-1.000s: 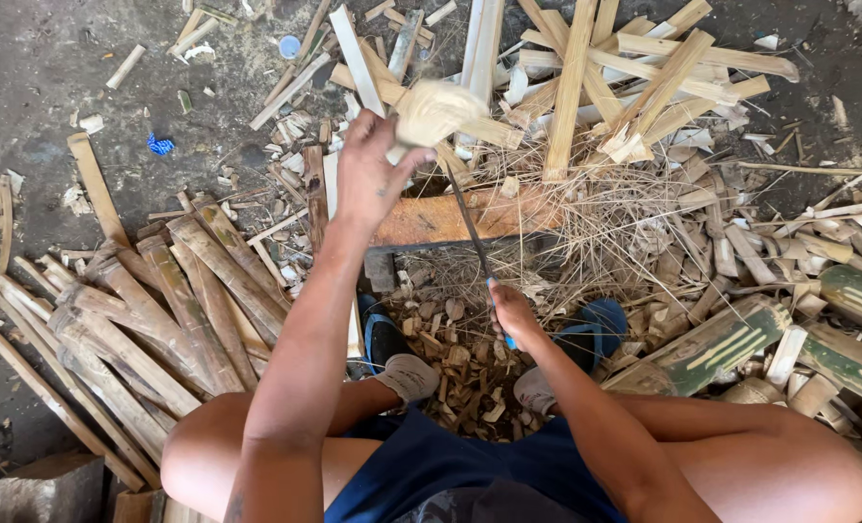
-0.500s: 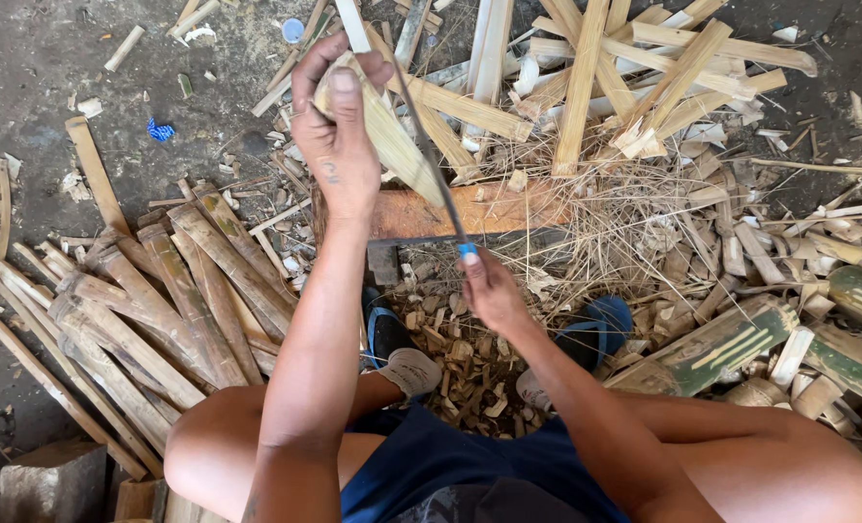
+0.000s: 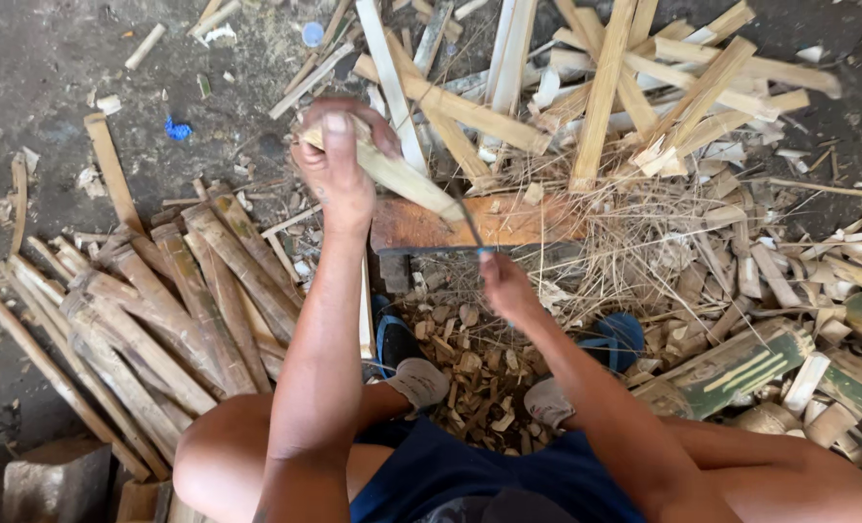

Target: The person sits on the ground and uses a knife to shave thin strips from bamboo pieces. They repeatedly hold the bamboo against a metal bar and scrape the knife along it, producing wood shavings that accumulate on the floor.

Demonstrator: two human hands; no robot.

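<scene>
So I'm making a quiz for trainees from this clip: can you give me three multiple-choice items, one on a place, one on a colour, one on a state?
1. Where does the reddish-brown wooden block lie?
A. On the lap
B. On the ground ahead of the feet
C. On the stacked sticks

2. What colour are the sandals?
A. Blue
B. Red
C. White

3. How is the pale split bamboo piece held?
A. Lying loose
B. In the left hand's grip
C. Under a foot

B: the block sits past the toes.
A: the soles show blue.
B: the fingers wrap it.
</scene>
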